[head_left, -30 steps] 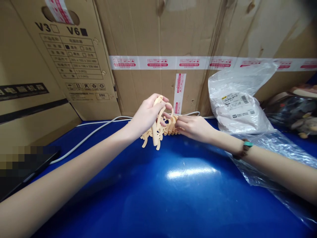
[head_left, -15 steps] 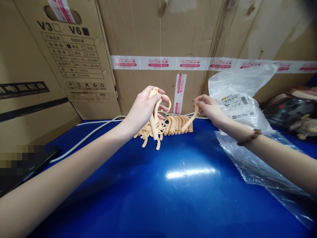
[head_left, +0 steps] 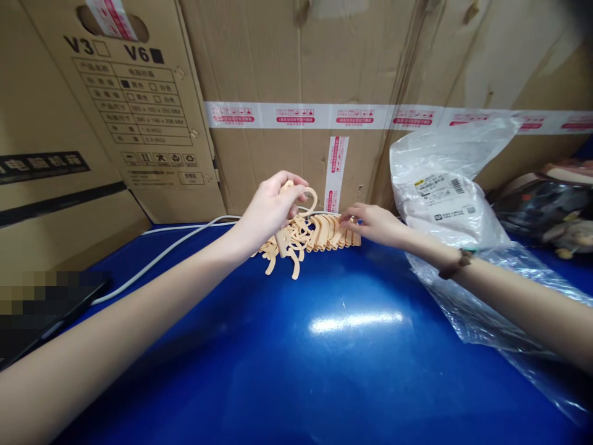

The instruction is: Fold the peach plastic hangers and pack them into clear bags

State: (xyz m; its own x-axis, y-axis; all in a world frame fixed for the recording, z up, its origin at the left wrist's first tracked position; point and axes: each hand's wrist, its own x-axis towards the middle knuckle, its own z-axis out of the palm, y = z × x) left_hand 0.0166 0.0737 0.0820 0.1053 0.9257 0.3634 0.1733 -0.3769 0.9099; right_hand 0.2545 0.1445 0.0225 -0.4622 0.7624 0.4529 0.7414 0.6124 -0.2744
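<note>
My left hand (head_left: 273, 207) is raised above the blue surface, closed around beige plastic hanger parts. A curved hanger hook (head_left: 311, 203) sticks out to the right of its fingers, and a straight hanger arm (head_left: 281, 243) points down below the palm. Lower and to the right, my right hand (head_left: 370, 224) has its fingertips on the upper end of a tilted hanger arm (head_left: 339, 240). That arm lies against a neat row of curved hanger arms (head_left: 319, 235), partly hidden by the fingers. Left of the row lies a loose pile of beige hooks (head_left: 296, 238).
Large cardboard boxes (head_left: 269, 62) stand along the back and left. A white cable (head_left: 171, 256) runs across the left of the blue table (head_left: 287, 358). Clear plastic bags (head_left: 445, 198) lie at the right, with a plush toy (head_left: 574, 235) beyond. A dark device (head_left: 69, 309) sits at left.
My right hand has moved down and left with the hanger arm, onto the row. My left hand has lowered slightly and turned its hanger parts, still gripping them.
</note>
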